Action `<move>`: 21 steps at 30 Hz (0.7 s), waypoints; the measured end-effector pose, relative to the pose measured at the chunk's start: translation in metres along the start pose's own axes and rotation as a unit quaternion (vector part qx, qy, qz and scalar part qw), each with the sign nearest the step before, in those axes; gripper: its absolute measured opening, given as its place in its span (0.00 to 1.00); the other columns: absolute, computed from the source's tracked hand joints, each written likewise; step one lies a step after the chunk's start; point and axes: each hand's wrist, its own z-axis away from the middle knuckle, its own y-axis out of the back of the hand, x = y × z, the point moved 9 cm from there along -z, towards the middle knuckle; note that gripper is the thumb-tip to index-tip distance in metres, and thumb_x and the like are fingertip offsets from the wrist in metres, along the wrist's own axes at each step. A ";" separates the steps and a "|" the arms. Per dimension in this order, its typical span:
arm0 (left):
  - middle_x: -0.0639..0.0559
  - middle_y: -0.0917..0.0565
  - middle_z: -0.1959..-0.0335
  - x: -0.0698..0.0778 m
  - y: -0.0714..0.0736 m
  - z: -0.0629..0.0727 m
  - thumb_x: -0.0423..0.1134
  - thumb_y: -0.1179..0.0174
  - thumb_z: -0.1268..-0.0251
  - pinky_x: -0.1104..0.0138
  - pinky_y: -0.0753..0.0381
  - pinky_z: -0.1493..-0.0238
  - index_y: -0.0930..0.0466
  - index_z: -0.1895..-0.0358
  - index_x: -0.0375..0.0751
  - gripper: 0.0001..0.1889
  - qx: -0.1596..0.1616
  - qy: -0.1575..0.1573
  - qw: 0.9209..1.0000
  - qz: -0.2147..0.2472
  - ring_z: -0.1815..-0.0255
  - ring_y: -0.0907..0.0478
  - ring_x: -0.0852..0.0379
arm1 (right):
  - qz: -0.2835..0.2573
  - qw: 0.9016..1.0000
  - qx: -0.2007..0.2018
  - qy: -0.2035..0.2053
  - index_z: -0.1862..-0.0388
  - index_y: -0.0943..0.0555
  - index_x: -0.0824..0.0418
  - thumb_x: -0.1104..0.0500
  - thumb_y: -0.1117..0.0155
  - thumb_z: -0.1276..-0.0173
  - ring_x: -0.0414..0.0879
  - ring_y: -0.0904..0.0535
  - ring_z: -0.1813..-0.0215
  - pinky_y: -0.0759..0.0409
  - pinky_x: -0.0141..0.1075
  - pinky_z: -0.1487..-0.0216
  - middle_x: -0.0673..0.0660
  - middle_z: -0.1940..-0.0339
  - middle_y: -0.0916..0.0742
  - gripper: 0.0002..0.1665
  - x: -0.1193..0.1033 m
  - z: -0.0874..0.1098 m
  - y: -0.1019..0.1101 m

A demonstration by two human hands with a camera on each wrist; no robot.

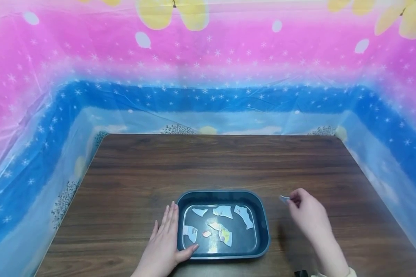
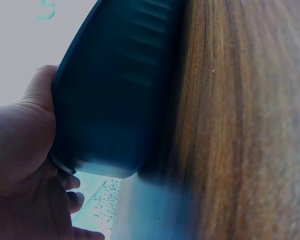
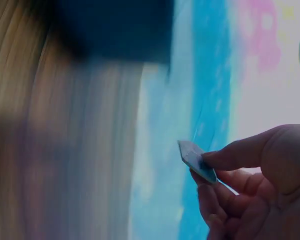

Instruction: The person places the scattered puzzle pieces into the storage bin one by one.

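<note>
A dark blue rectangular tray [image 1: 265, 234] with raised walls stands on the table. Against its left side rests my left hand [image 1: 162, 240], fingers straight along the outside and thumb over the front rim. In the left wrist view, the tray's dark outer wall [image 2: 105, 100] shows beside the thumb and palm. To the right of the tray, above the table, my right hand [image 1: 310, 215] pinches a small pale shard [image 1: 284, 199] between thumb and fingers. The right wrist view shows this flat shard's edge [image 3: 196, 161]. Several irregular pale blue shards [image 1: 223, 211] lie apart inside the tray, some with coloured print.
The brown wood-grain table [image 1: 208, 165] stretches behind and beside the tray. A pink and blue patterned cloth [image 1: 208, 96] hangs around its back and sides. A small dark object [image 1: 301, 273] shows by the right wrist at the bottom edge.
</note>
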 end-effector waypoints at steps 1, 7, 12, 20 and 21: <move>0.38 0.54 0.17 0.000 0.000 0.000 0.68 0.31 0.46 0.32 0.51 0.27 0.55 0.18 0.32 0.64 0.001 0.000 1.000 0.000 0.17 0.59 0.40 | -0.005 1.000 0.000 0.008 0.50 0.19 0.68 0.63 0.38 0.30 0.52 0.17 0.64 0.19 0.49 0.62 0.61 0.61 0.12 0.12 -0.013 0.003 -0.003; 0.38 0.55 0.17 -0.001 -0.001 0.000 0.68 0.31 0.45 0.32 0.51 0.27 0.55 0.18 0.32 0.63 0.003 -0.001 1.000 0.000 0.17 0.59 0.40 | 0.018 0.997 -0.032 0.068 0.53 0.13 0.58 0.64 0.34 0.35 0.45 0.20 0.66 0.19 0.43 0.63 0.51 0.68 0.13 0.12 -0.077 0.017 -0.046; 0.39 0.55 0.17 -0.001 -0.001 -0.001 0.69 0.32 0.45 0.32 0.51 0.27 0.55 0.18 0.33 0.63 0.003 -0.003 1.000 0.001 0.17 0.59 0.40 | 0.052 0.992 -0.087 0.074 0.64 0.14 0.57 0.62 0.28 0.36 0.41 0.23 0.72 0.19 0.40 0.67 0.49 0.73 0.14 0.03 -0.097 0.026 -0.085; 0.37 0.53 0.17 0.000 0.003 0.001 0.66 0.31 0.45 0.33 0.49 0.27 0.54 0.19 0.30 0.62 0.029 -0.026 0.999 0.001 0.17 0.58 0.40 | 0.119 0.981 -0.127 0.083 0.73 0.17 0.57 0.60 0.27 0.35 0.42 0.27 0.76 0.21 0.40 0.73 0.49 0.79 0.17 0.09 -0.100 0.034 -0.112; 0.37 0.53 0.17 0.000 0.004 0.001 0.66 0.31 0.45 0.33 0.49 0.27 0.53 0.19 0.30 0.62 0.032 -0.028 0.999 0.000 0.17 0.57 0.39 | 0.130 0.980 -0.130 0.080 0.72 0.17 0.57 0.59 0.27 0.34 0.43 0.27 0.76 0.21 0.40 0.73 0.49 0.79 0.17 0.08 -0.100 0.034 -0.114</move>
